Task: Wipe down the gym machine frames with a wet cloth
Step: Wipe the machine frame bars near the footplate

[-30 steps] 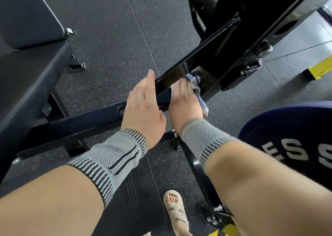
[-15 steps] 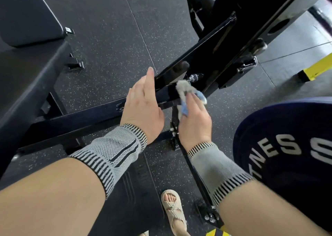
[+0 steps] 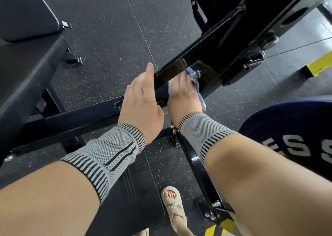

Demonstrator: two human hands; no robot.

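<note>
A glossy black machine frame [image 3: 212, 43] runs diagonally from the centre toward the upper right, joined to a dark blue crossbar [image 3: 75, 117]. My right hand [image 3: 185, 95] presses a pale blue cloth [image 3: 196, 83] against the frame's side, right beside a silver bolt [image 3: 196, 73]. The cloth's ends stick out past my fingers and by my wrist. My left hand [image 3: 142, 104] rests on the crossbar with straight fingers along the frame's left edge. Both wrists wear grey knitted braces.
A black padded bench [image 3: 27, 43] fills the left. A dark blue weight plate [image 3: 294, 137] with white letters sits at the right. A lower frame bar [image 3: 201, 167] runs toward my sandalled foot [image 3: 172, 203]. Yellow-tipped feet stand on the speckled rubber floor [image 3: 107, 38].
My right hand pulled back with the cloth half a second ago, then pushed forward again up to the bolt. My left hand stayed on the crossbar.
</note>
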